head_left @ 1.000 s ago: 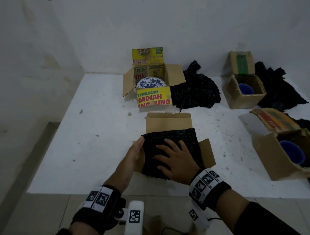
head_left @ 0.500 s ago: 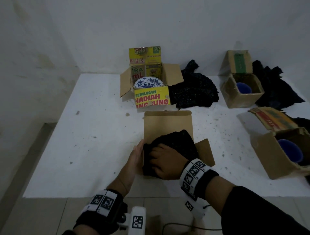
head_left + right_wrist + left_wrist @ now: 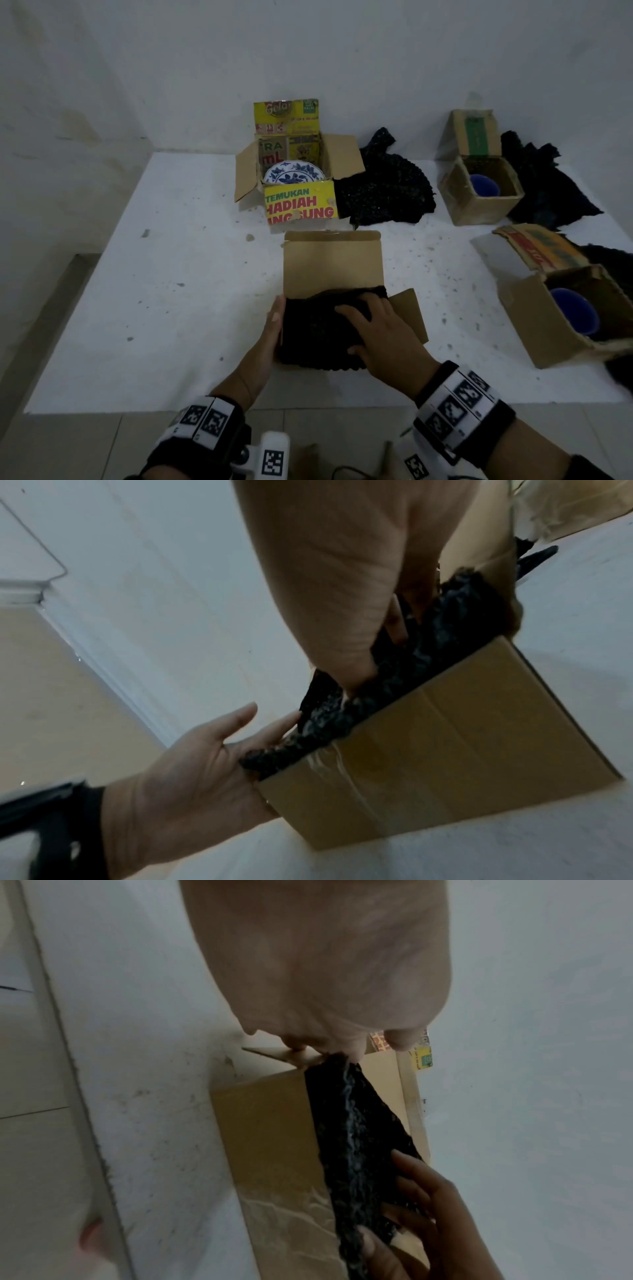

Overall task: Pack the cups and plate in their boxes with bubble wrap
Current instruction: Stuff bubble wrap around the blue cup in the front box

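A plain brown box (image 3: 332, 263) stands open near the table's front edge, its lid flap up at the back. Black bubble wrap (image 3: 308, 329) fills it; what lies under the wrap is hidden. My left hand (image 3: 274, 318) lies flat against the box's left side, fingers straight. My right hand (image 3: 366, 325) presses down on the wrap with spread fingers. The right wrist view shows the right hand (image 3: 342, 574) sunk into the wrap (image 3: 404, 674) above the box wall (image 3: 445, 750). A blue-and-white plate (image 3: 294, 173) sits in the yellow printed box (image 3: 299, 204) behind.
Two more open boxes (image 3: 476, 209) (image 3: 537, 322) stand at the right, each with a blue cup (image 3: 484, 185) (image 3: 575, 315) inside. Loose black wrap piles (image 3: 387, 185) (image 3: 544, 185) lie beside the back boxes. The white table's left half (image 3: 154, 274) is bare; a wall stands close behind.
The wrap lay spread over the box top; my right hand bunched it and pushed it down inside, then spread its fingers again. The left hand stayed against the box side.
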{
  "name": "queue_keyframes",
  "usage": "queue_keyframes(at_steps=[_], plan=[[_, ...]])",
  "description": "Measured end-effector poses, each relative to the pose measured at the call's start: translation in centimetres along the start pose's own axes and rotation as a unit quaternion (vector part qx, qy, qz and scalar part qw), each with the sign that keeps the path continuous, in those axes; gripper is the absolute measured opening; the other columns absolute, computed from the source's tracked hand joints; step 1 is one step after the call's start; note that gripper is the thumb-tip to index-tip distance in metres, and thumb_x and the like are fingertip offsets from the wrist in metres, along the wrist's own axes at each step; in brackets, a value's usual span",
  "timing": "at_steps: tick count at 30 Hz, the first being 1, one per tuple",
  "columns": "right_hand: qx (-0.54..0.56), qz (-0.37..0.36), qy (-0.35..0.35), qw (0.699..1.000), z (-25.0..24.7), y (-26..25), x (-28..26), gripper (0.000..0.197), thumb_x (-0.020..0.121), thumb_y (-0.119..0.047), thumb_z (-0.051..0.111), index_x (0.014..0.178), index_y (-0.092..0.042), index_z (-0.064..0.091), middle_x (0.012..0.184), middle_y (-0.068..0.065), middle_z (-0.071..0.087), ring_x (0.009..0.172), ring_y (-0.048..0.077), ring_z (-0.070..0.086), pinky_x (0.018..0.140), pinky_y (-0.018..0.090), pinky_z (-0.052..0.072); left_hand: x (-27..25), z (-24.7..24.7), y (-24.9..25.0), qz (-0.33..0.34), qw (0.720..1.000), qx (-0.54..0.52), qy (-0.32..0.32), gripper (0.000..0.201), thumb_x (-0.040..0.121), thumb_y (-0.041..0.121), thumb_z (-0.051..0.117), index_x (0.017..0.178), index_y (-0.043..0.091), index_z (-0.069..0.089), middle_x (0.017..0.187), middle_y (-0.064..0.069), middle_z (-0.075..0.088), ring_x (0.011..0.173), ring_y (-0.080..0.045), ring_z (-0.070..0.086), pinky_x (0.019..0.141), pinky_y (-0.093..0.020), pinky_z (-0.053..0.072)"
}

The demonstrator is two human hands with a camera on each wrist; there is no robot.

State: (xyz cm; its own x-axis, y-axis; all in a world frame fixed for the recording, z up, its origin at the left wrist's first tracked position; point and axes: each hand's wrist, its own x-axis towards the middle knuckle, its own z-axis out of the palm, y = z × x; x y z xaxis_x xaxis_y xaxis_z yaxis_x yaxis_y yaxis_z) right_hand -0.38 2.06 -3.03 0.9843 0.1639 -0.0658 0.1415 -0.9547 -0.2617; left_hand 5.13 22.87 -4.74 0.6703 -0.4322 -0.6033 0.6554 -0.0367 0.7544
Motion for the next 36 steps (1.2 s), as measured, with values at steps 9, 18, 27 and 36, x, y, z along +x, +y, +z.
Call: queue_keyframes(at_steps=[9,18,27,36], plan=[[0.136,0.074,-0.143,0.977,-0.3,-0.2,0.9,0.079,0.089,-0.022,0.060,0.148,-0.024,0.009,0.141,0.013,0.023,0.091,0.025,0.056,0.074,0.026,0.048,-1.1,0.9,0.0,0.122,0.989,0.083,0.025,0.062,0.086,0.071,0.026,0.138,0.039,0.017,0.154,0.012,0.018,0.140,-0.004,0.019,0.117,-0.028,0.016],[0.081,0.041,-0.142,0.986,-2.1,0.2,1.9,0.088,0.074,-0.036,0.075,0.144,-0.035,0.022,0.133,0.007,0.037,0.108,0.023,0.052,0.084,0.030,0.050,-0.8,0.5,-0.5,0.108,0.987,0.120,0.020,0.049,0.099,0.037,0.016,0.146,0.033,0.005,0.150,0.022,0.007,0.135,0.006,0.008,0.109,-0.017,0.009],[-0.032,0.008,-0.141,0.989,-0.6,0.0,2.2,0.082,0.078,-0.038,0.066,0.144,-0.026,0.019,0.133,0.013,0.028,0.095,0.025,0.054,0.059,0.028,0.049,-0.9,0.6,-0.5,0.109,0.985,0.132,0.028,0.051,0.096,0.041,0.018,0.145,0.035,0.005,0.146,0.027,0.006,0.136,0.006,0.007,0.110,-0.018,0.007],[0.119,0.073,-0.178,0.974,-1.8,-0.5,2.7,0.082,0.078,-0.048,0.068,0.142,-0.025,0.023,0.136,0.010,0.025,0.107,0.027,0.052,0.085,0.026,0.046,-1.2,0.9,-0.2,0.115,0.984,0.133,0.027,0.049,0.099,0.036,0.017,0.147,0.032,0.006,0.145,0.025,0.008,0.134,0.008,0.008,0.108,-0.016,0.008]])
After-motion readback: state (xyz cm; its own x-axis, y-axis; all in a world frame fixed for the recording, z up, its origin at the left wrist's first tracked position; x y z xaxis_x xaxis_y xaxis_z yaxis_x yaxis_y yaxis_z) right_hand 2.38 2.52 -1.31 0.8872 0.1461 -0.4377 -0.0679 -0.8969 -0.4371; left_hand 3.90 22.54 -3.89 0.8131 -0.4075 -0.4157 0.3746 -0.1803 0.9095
